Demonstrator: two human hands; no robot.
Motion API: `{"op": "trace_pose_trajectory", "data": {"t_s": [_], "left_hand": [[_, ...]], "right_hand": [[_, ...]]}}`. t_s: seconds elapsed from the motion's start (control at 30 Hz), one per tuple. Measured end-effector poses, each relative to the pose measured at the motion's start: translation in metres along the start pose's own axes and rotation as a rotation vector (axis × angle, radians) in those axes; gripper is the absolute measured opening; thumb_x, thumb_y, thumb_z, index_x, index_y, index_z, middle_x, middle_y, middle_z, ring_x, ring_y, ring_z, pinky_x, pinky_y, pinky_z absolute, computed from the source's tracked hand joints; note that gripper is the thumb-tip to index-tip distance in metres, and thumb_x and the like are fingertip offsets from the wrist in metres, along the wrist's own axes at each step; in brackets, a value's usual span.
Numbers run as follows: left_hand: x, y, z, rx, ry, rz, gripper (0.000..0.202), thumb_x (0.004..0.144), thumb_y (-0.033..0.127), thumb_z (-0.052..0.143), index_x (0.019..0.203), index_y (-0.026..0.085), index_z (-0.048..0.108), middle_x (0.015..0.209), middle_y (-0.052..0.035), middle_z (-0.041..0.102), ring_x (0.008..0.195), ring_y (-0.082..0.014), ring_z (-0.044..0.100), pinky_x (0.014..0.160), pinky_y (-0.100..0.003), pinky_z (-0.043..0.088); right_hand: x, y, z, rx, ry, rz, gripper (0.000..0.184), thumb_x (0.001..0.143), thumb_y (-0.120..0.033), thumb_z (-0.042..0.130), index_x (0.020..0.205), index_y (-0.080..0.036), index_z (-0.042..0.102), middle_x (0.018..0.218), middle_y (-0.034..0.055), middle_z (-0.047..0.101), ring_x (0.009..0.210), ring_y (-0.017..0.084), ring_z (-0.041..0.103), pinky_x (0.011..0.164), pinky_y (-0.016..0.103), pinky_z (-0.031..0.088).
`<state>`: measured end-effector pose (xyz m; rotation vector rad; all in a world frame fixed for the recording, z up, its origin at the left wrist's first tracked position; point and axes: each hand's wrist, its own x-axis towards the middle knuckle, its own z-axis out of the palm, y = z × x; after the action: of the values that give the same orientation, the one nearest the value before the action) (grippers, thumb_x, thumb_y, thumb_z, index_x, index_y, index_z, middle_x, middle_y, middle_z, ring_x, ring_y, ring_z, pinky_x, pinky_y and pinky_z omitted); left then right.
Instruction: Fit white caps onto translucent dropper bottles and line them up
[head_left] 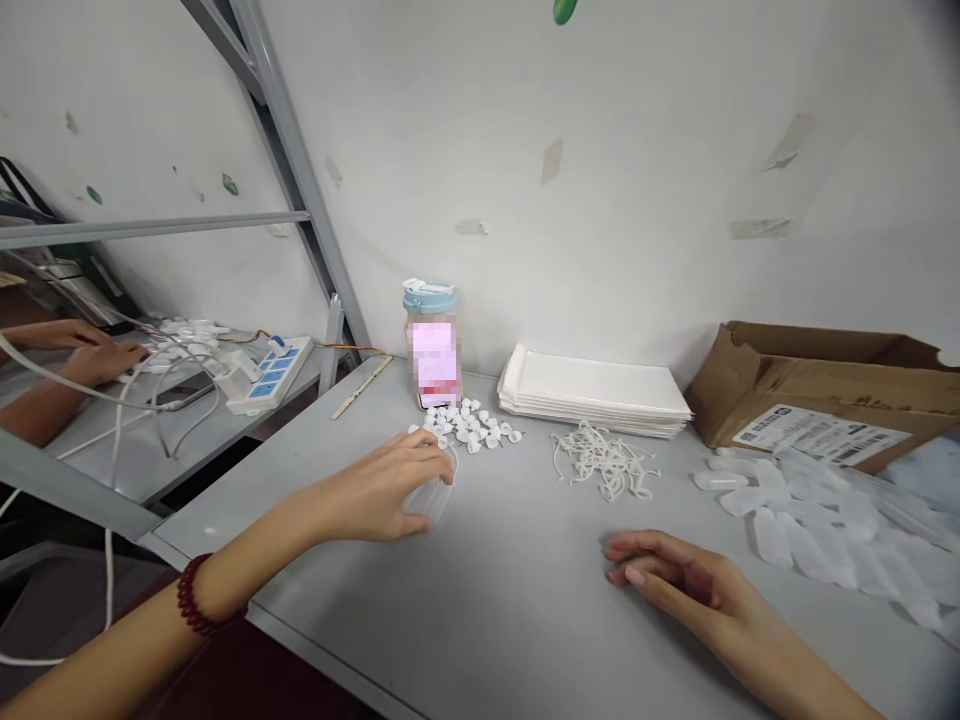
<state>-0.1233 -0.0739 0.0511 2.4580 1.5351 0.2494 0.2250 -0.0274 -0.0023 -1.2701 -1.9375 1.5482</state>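
Observation:
My left hand (390,490) rests on the grey table (517,610) with its fingers curled over a small clear plastic piece (435,497), a red bead bracelet (196,598) on its wrist. Just beyond it lies a heap of small white caps (469,426). My right hand (667,570) lies flat on the table at the right, fingers stretched out together and holding nothing. A pile of thin white loops (606,460) lies between the hands, further back. Several clear plastic pieces (825,530) are spread to the right of my right hand.
A jar with a blue lid (430,345) stands by the wall next to a stack of white sheets (592,390). An open cardboard box (817,395) sits at the right. At the left, another person's hands (90,355) work beside a power strip (270,375) and cables.

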Motion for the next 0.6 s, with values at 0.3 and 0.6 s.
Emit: {"op": "trace_pose_trajectory", "data": {"t_s": [0.3,0.6], "left_hand": [[0.0022,0.0088,-0.0012,-0.019,-0.066,-0.062,0.036,0.071,0.022,0.069,0.104,0.024,0.055,0.115,-0.0021,0.058,0.118,-0.0252,0.041,0.097,-0.038,0.037],[-0.0014,0.0065,0.0047,-0.058,-0.045,-0.125,0.036,0.071,0.030,0.072,0.103,0.026,0.055,0.114,-0.0030,0.055,0.111,-0.0233,0.046,0.093,-0.036,0.041]], "right_hand": [[-0.0009,-0.0045,0.0026,-0.008,0.001,-0.032,0.045,0.080,-0.058,0.053,0.102,-0.020,0.062,0.084,0.0071,0.070,0.087,0.023,0.061,0.076,0.032,0.045],[-0.0020,-0.0015,0.0019,-0.004,-0.003,-0.077,0.038,0.083,-0.053,0.053,0.100,-0.020,0.061,0.082,0.0049,0.069,0.080,0.020,0.059,0.070,0.030,0.042]]}}
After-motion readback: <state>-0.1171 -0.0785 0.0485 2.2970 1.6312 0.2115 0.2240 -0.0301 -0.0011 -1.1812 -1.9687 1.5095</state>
